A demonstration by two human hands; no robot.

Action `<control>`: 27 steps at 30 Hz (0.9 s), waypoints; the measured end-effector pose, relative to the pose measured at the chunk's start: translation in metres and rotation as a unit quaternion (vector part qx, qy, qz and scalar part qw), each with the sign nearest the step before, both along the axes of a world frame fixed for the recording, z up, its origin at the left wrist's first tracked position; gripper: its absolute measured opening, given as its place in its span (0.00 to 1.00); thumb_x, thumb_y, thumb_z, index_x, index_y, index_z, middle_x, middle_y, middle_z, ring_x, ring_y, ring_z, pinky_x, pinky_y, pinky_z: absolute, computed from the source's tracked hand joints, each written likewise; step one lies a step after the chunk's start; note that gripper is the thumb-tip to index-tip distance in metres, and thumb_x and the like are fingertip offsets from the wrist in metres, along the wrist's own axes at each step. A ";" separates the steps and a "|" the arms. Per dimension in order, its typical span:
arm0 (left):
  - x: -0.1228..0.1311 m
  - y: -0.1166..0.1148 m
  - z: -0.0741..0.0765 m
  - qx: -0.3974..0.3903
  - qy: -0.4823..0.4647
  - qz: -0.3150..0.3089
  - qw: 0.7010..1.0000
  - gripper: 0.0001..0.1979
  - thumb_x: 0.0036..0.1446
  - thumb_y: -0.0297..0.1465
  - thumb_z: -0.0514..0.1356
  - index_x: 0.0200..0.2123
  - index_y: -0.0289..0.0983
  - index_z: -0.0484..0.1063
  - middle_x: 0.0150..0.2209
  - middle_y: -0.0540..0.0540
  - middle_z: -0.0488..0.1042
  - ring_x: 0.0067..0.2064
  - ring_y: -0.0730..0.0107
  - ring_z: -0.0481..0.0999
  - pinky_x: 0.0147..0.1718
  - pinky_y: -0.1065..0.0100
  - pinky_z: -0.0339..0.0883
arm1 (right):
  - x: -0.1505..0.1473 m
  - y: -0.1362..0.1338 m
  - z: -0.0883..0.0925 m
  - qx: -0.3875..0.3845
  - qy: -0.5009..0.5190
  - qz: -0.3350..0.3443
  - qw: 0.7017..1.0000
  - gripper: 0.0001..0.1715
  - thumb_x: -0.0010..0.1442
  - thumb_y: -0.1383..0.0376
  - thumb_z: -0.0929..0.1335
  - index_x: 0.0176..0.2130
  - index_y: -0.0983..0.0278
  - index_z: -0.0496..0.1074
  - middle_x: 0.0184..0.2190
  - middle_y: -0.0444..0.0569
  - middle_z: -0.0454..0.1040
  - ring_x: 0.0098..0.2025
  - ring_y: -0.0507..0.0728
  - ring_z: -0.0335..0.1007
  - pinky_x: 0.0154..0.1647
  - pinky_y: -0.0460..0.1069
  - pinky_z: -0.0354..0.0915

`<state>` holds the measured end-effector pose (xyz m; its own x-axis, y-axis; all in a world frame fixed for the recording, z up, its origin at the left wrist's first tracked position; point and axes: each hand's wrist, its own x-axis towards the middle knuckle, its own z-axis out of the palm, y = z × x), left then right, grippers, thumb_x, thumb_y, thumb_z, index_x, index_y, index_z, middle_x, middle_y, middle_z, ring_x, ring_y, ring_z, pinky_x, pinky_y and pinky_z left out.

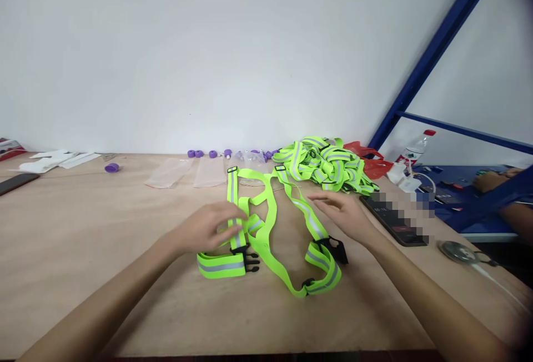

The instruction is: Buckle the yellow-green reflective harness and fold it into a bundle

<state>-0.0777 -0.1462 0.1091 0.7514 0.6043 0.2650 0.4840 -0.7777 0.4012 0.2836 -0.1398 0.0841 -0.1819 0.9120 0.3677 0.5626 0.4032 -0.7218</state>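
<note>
A neon-yellow reflective vest [270,223] made of straps with grey stripes lies spread on the table. My left hand [210,226] is over its left strap, thumb and fingers apart; whether it touches the strap is hard to tell. Just below that hand, a black buckle [250,259] with prongs faces right at the end of a looped strap. Fingers stretched, my right hand [343,212] hovers by the right strap and holds nothing. Under it, the other black buckle half [335,249] sits on that strap. The lower strap curls at the right around a black slider [307,284].
Behind the vest is a tangled pile of similar straps [325,163], with a red plastic bag [370,159] beside it. Clear plastic bags [169,173] and purple caps [199,154] lie along the wall. At right are a phone [395,220], a round cabled device [458,252] and a bottle [414,150].
</note>
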 end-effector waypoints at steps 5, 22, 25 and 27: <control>-0.012 -0.039 -0.026 -0.019 0.114 -0.022 0.993 0.35 0.56 0.50 0.64 0.63 0.43 0.65 0.64 0.39 0.67 0.63 0.45 0.67 0.60 0.51 0.63 | -0.004 -0.060 0.002 0.036 -0.049 0.058 0.996 0.14 0.66 0.58 0.66 0.40 0.60 0.80 0.39 0.50 0.82 0.42 0.58 0.79 0.45 0.51 0.74; -0.068 -0.061 -0.051 -0.151 -0.019 0.183 0.971 0.18 0.60 0.37 0.56 0.50 0.41 0.77 0.45 0.49 0.82 0.43 0.60 0.81 0.45 0.68 0.71 | -0.083 -0.082 -0.032 -0.053 -0.231 0.189 0.953 0.31 0.57 0.77 0.61 0.56 0.62 0.74 0.53 0.52 0.78 0.54 0.61 0.73 0.55 0.56 0.68; -0.077 -0.068 -0.049 -0.156 -0.005 0.192 0.969 0.20 0.61 0.41 0.57 0.53 0.43 0.76 0.50 0.48 0.81 0.47 0.56 0.80 0.49 0.66 0.71 | -0.071 -0.075 -0.030 -0.146 -0.130 0.182 0.964 0.32 0.53 0.78 0.60 0.52 0.61 0.77 0.47 0.48 0.82 0.45 0.58 0.78 0.46 0.51 0.71; -0.082 -0.071 -0.047 -0.162 -0.008 0.198 0.967 0.20 0.60 0.43 0.58 0.52 0.44 0.77 0.53 0.49 0.79 0.51 0.53 0.78 0.52 0.63 0.69 | -0.062 -0.068 -0.027 -0.218 -0.085 0.203 0.951 0.30 0.50 0.78 0.60 0.47 0.62 0.79 0.42 0.46 0.83 0.39 0.56 0.78 0.39 0.49 0.71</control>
